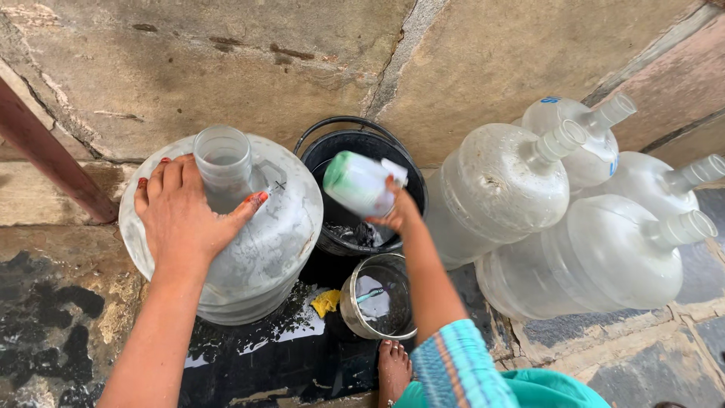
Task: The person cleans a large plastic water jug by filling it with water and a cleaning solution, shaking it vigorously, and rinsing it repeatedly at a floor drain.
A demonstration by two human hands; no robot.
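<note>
My left hand (183, 214) rests flat on the shoulder of a large clear water jug (264, 234) that stands upright, thumb beside its open neck (223, 162). My right hand (394, 213) holds a small white bottle with a green end (359, 183), tilted and blurred, over a black bucket (361, 143). A steel pot (375, 296) with a little water sits just below that bucket, near my bare foot (394, 369).
Several empty clear water jugs (596, 261) lie on their sides at the right against the stone wall. A yellow scrap (326, 302) lies on the wet dark floor (249, 363). A reddish pole (45, 155) slants at the left.
</note>
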